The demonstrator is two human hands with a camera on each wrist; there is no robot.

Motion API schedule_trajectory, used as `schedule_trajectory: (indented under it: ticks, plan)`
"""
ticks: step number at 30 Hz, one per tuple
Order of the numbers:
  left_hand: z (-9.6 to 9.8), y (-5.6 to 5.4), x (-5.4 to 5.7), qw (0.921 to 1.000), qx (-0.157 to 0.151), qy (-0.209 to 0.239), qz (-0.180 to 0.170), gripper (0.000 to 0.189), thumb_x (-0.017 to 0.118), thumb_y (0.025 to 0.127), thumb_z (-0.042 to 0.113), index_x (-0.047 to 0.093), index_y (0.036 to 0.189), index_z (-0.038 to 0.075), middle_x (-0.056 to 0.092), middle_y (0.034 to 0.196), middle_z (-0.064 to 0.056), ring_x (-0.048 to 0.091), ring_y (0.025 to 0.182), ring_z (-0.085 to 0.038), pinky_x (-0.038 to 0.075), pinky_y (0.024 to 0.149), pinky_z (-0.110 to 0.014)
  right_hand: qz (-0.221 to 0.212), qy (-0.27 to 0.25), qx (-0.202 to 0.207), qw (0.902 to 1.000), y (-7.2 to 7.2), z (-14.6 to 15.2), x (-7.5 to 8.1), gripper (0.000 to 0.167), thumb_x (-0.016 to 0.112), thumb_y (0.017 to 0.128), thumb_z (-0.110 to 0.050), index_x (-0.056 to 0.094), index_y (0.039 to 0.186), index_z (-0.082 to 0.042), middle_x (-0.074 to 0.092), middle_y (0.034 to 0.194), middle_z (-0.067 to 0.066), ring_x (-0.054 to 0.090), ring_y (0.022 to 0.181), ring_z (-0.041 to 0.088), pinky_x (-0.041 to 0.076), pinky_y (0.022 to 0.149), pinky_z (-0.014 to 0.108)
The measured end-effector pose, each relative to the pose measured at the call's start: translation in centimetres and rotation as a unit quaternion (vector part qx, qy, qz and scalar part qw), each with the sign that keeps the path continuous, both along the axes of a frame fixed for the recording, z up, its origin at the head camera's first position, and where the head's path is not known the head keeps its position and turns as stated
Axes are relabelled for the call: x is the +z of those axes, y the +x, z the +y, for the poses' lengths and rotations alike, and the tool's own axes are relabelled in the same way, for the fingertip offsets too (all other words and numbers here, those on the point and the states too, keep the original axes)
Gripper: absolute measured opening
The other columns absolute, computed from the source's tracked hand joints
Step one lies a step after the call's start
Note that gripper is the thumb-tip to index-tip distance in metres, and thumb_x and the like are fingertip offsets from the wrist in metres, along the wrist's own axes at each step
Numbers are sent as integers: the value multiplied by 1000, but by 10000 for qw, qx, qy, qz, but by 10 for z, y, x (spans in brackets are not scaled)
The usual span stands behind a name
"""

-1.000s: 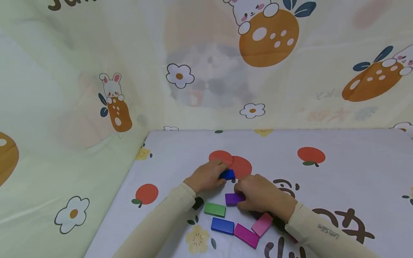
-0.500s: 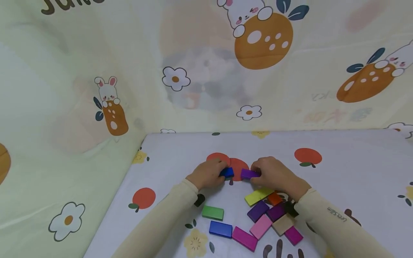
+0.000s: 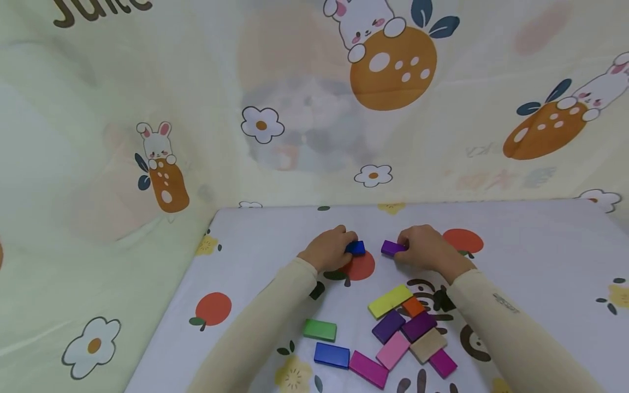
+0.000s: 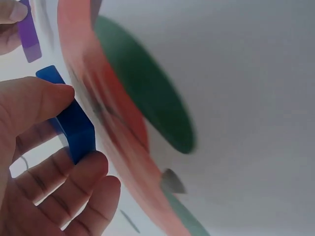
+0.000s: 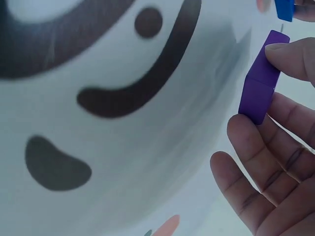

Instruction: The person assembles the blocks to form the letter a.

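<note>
My left hand point(image 3: 330, 249) pinches a dark blue block point(image 4: 74, 120) between thumb and fingers, over the printed red fruit at the far middle of the table. Facing it across a short gap, my right hand point(image 3: 426, 248) pinches a purple block point(image 5: 261, 81) by its right end. Both blocks are small and rectangular, and their free ends point toward each other. In the left wrist view the purple block point(image 4: 30, 34) shows beyond the blue one. A corner of the blue block point(image 5: 284, 9) appears at the top of the right wrist view.
Closer to me lies a cluster of loose blocks: yellow point(image 3: 390, 301), orange point(image 3: 414, 307), dark purple point(image 3: 388, 326), pink point(image 3: 393, 350), tan point(image 3: 428, 345) and several others. To their left are a green block point(image 3: 320, 330) and a blue block point(image 3: 332, 356). A printed cloth wall point(image 3: 314, 188) rises behind the table.
My right hand has carried the purple block from near the green block up and right to the far area, uncovering the cluster. My left hand has shifted slightly farther away with the blue block.
</note>
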State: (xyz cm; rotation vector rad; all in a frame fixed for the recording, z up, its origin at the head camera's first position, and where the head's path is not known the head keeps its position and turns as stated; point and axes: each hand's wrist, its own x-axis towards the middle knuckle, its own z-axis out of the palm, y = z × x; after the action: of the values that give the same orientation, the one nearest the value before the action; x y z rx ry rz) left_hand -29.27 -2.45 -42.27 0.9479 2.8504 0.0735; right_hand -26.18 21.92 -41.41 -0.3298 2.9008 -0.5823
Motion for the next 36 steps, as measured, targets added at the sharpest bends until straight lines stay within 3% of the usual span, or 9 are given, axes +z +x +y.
schedule_trajectory:
  ticks: [11, 23, 36]
  plan:
    - [17, -23, -3, 9997, 235, -65, -7, 41, 67, 102, 30, 62, 141, 18, 61, 121, -4, 57, 100, -14, 54, 91, -28, -128, -135, -218, 9996, -19, 3, -5, 29, 79, 91, -19, 75, 109, 2, 72, 100, 14, 63, 91, 28, 57, 86, 45]
    - [23, -28, -8, 9994, 309, 16, -144, 36, 67, 103, 30, 64, 136, 15, 61, 115, -4, 56, 96, -14, 53, 87, -26, -260, -35, -531, 9982, -25, 4, -11, 31, 79, 91, -21, 74, 111, 2, 70, 100, 14, 62, 92, 30, 56, 88, 47]
    - [35, -36, -13, 9992, 373, 114, 74, 37, 67, 103, 29, 63, 138, 18, 60, 119, -2, 56, 98, -13, 52, 91, -25, -195, -19, -550, 9983, -29, 7, -10, 27, 78, 91, -21, 74, 106, 1, 69, 95, 12, 61, 89, 29, 55, 87, 46]
